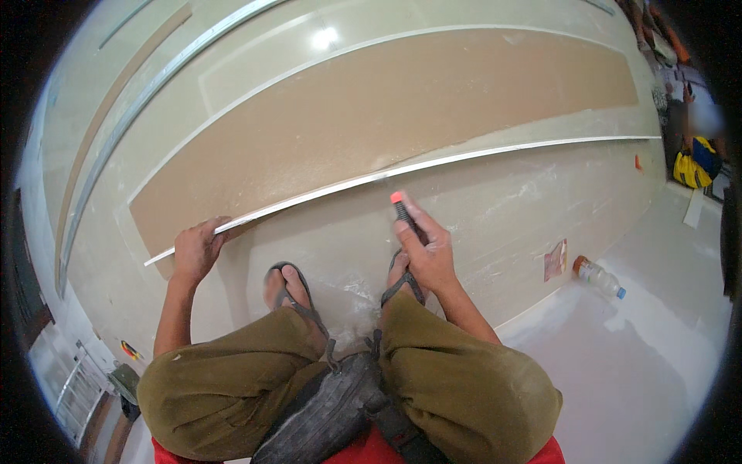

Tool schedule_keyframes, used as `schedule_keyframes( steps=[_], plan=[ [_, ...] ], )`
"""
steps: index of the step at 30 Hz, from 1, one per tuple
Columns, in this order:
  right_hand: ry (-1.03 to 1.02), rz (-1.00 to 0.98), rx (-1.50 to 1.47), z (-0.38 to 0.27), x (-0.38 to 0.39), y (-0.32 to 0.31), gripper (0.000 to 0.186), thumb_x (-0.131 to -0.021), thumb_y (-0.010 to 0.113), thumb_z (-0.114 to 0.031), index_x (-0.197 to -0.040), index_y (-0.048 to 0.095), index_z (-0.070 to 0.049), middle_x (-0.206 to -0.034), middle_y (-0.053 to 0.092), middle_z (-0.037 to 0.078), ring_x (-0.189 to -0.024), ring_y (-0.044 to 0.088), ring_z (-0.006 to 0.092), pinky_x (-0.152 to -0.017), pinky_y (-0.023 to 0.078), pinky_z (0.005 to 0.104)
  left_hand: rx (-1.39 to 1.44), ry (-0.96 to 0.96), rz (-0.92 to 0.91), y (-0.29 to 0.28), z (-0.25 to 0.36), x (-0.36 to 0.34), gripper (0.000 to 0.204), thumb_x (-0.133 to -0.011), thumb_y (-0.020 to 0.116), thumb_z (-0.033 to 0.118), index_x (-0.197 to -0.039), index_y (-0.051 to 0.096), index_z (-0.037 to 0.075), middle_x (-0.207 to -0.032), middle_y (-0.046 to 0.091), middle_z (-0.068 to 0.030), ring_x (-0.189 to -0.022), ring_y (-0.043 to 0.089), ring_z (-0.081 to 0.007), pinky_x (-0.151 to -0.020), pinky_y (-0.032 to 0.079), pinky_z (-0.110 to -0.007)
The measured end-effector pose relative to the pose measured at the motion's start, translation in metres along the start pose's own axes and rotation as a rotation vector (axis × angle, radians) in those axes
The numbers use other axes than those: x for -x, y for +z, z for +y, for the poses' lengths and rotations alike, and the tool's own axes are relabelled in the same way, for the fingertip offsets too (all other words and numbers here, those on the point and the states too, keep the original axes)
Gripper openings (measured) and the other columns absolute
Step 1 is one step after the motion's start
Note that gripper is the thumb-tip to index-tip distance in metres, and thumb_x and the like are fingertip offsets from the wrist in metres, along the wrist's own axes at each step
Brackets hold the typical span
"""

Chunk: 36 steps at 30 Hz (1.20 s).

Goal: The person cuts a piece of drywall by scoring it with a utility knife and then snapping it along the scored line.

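My left hand (199,249) is closed around the left part of a long thin white strip (301,199), its fingers curling over the far side. This strip runs slanting up to the far right, along the near side of a large brown board (402,100). In my right hand (433,259) is what looks like a utility knife (401,209), with a black ribbed grip and an orange end pointing at the strip. No blade can be made out. The right hand is just short of the strip, above my right sandalled foot (398,274).
I squat on a large pale board (495,209). A plastic bottle (599,277) lies at the right beside a reddish packet (555,261). A metal channel (147,97) stretches along the far left. Yellow-and-blue fabric (696,162) and clutter sit at the far right.
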State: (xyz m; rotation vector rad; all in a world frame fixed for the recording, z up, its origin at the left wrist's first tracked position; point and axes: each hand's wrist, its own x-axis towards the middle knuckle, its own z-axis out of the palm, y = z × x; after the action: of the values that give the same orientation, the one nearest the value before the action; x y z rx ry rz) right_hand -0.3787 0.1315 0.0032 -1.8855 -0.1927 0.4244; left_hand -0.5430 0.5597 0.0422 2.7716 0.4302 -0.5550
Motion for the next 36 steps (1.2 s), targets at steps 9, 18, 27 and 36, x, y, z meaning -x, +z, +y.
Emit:
schedule_keyframes(
  steps=[9, 18, 27, 36],
  plan=[
    [0.421, 0.267, -0.190, -0.012, -0.019, -0.021, 0.049, -0.104, 0.066, -0.018, -0.151, 0.061, -0.004, -0.125, 0.073, 0.014, -0.116, 0.067, 0.0180, -0.101, 0.052, 0.0336, 0.001, 0.004, -0.023, 0.001, 0.000, 0.000, 0.024, -0.097, 0.074, 0.026, -0.120, 0.076, 0.019, -0.101, 0.078, -0.0131, -0.087, 0.074, -0.0363, -0.077, 0.058, -0.047],
    [0.181, 0.352, -0.124, 0.015, -0.053, -0.091, 0.037, -0.108, 0.065, -0.029, -0.138, 0.068, -0.006, -0.098, 0.070, 0.002, -0.067, 0.056, 0.0061, -0.054, 0.044, 0.0231, -0.002, 0.047, 0.030, 0.000, 0.000, 0.003, 0.026, -0.094, 0.075, 0.021, -0.120, 0.076, 0.018, -0.102, 0.078, -0.0132, -0.087, 0.074, -0.0368, -0.078, 0.057, -0.047],
    [0.293, 0.472, -0.141, 0.009, -0.080, -0.139, 0.045, -0.110, 0.061, -0.027, -0.151, 0.062, -0.008, -0.092, 0.066, 0.000, -0.065, 0.050, 0.0021, -0.054, 0.040, 0.0213, 0.005, 0.024, 0.017, 0.001, 0.004, 0.003, 0.026, -0.094, 0.076, 0.019, -0.120, 0.076, 0.018, -0.103, 0.078, -0.0130, -0.087, 0.074, -0.0358, -0.078, 0.058, -0.046],
    [0.093, 0.101, 0.053, -0.007, -0.023, -0.062, 0.042, -0.109, 0.060, -0.025, -0.146, 0.065, -0.004, -0.085, 0.065, 0.000, -0.070, 0.054, 0.0086, -0.064, 0.047, 0.0286, 0.006, 0.028, 0.014, 0.003, -0.002, 0.001, 0.024, -0.095, 0.075, 0.021, -0.119, 0.076, 0.018, -0.104, 0.077, -0.0137, -0.088, 0.074, -0.0372, -0.078, 0.058, -0.047]
  ],
)
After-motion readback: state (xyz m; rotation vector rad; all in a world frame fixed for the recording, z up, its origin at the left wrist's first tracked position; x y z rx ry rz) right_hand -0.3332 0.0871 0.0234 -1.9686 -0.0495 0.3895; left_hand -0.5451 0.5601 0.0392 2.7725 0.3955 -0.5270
